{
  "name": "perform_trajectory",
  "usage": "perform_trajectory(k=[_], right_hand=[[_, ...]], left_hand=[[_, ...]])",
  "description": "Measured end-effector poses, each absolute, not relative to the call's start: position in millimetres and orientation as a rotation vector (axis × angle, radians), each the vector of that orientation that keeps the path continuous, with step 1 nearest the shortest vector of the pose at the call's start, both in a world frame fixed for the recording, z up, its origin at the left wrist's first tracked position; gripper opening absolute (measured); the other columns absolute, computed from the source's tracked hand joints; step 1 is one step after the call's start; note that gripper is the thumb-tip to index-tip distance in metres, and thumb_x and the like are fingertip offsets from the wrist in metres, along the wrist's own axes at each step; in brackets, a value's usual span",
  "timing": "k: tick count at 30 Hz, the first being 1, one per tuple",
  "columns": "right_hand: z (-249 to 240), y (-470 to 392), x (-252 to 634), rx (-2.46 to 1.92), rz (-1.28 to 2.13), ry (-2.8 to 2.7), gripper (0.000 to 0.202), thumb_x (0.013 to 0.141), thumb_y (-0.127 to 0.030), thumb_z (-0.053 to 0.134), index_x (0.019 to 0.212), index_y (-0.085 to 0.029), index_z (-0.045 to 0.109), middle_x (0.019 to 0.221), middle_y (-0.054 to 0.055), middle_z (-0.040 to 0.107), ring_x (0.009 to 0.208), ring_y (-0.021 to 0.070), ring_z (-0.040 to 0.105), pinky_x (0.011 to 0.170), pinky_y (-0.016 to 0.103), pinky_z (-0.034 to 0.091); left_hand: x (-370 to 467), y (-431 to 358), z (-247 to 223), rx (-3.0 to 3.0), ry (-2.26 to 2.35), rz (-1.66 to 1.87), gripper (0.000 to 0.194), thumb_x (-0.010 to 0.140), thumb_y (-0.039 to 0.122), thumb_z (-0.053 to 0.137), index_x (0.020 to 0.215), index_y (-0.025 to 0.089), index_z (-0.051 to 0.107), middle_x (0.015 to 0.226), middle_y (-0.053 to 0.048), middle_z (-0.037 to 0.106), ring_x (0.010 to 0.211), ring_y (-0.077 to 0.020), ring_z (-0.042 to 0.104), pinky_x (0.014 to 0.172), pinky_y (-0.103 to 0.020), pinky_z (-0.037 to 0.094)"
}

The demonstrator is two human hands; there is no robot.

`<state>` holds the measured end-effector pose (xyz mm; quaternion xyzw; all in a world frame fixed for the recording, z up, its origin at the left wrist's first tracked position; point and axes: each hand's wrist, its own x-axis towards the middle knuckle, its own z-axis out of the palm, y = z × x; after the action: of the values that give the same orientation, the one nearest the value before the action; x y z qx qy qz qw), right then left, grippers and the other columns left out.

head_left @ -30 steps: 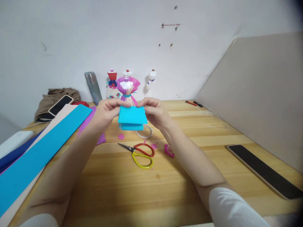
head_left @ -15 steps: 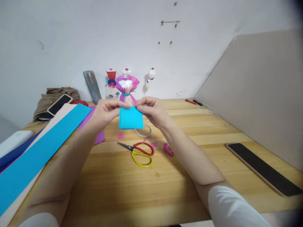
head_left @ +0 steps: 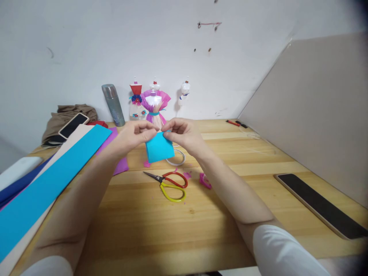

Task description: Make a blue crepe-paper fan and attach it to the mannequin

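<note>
A folded piece of blue paper hangs above the table between my two hands. My left hand pinches its top edge near the middle. Close beside it, thumb in front, my right hand grips the top right part of the same edge. Below the paper, scissors with one red and one yellow handle lie on the wood, blades pointing left. A white tape roll lies partly hidden behind the paper. Pink paper scraps and a small pink piece lie near the scissors.
Long blue, pale and purple paper strips cover the left side. Dressed miniature figures and a steel bottle stand along the wall. A phone lies at right, another phone on brown cloth. Markers lie far right.
The blue paper has tilted, its lower left corner dropping slightly. My fingertips have drawn closer together along its top edge. The view has shifted a little.
</note>
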<state>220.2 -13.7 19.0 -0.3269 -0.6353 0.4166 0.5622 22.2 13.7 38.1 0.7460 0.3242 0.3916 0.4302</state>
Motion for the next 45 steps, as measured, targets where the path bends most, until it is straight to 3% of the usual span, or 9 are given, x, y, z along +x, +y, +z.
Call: perform_trajectory(k=[8,16,23,29,35,41,45], right_hand=[[19,-17,219,-0.763,0.938,-1.615,0.030,0.069,-0.036,0.076,0.090,-0.018,0.065,0.076,0.000,0.064,0.069,0.0130,0.056,0.062,0.026,0.045],[15,-14,217,-0.794,0.901,-1.633,0.027,0.071,-0.040,0.073,0.071,-0.019,0.056,0.064,-0.003,0.051,0.061,0.0101,0.045,0.056,0.024,0.038],[14,-13,220,-0.804,1.104,-1.614,0.036,0.066,-0.046,0.080,0.074,-0.019,0.056,0.066,-0.003,0.054,0.062,0.0121,0.051,0.057,0.026,0.043],[13,-9,219,-0.789,1.021,-1.490,0.029,0.065,-0.038,0.078,0.071,-0.019,0.057,0.068,-0.002,0.058,0.061,0.0113,0.052,0.058,0.026,0.044],[18,-10,220,-0.768,0.968,-1.430,0.027,0.064,-0.038,0.078,0.070,-0.019,0.059,0.067,-0.002,0.060,0.061,0.0114,0.052,0.059,0.026,0.044],[15,-8,218,-0.809,0.880,-1.275,0.027,0.065,-0.037,0.076,0.066,-0.021,0.055,0.057,-0.005,0.050,0.054,0.0095,0.044,0.051,0.024,0.036],[9,-4,213,-0.772,0.888,-1.089,0.031,0.064,-0.040,0.077,0.067,-0.022,0.052,0.055,-0.007,0.046,0.054,0.0095,0.043,0.053,0.025,0.040]], left_hand=[[28,5,39,1.973,0.848,0.963,0.028,0.072,0.043,0.076,0.068,0.016,0.071,0.065,-0.001,0.065,0.061,-0.0140,0.057,0.058,-0.026,0.045],[27,9,36,2.001,0.840,0.985,0.026,0.073,0.040,0.078,0.064,0.018,0.067,0.058,0.000,0.060,0.060,-0.0152,0.058,0.055,-0.026,0.044],[29,7,37,1.847,0.823,1.036,0.026,0.070,0.037,0.079,0.061,0.016,0.066,0.061,0.000,0.062,0.059,-0.0131,0.057,0.056,-0.025,0.044],[31,10,32,1.727,0.796,1.039,0.023,0.066,0.036,0.082,0.076,0.016,0.073,0.071,-0.002,0.070,0.067,-0.0177,0.065,0.063,-0.029,0.052],[33,6,35,1.708,0.799,0.876,0.020,0.067,0.032,0.081,0.078,0.016,0.075,0.078,-0.005,0.075,0.074,-0.0227,0.071,0.071,-0.036,0.059],[30,8,36,1.706,0.820,0.891,0.029,0.066,0.037,0.083,0.085,0.016,0.075,0.081,-0.005,0.076,0.076,-0.0208,0.071,0.073,-0.032,0.058],[36,13,29,1.653,0.792,0.912,0.038,0.064,0.043,0.085,0.085,0.014,0.073,0.079,-0.007,0.076,0.072,-0.0192,0.070,0.068,-0.029,0.057]])
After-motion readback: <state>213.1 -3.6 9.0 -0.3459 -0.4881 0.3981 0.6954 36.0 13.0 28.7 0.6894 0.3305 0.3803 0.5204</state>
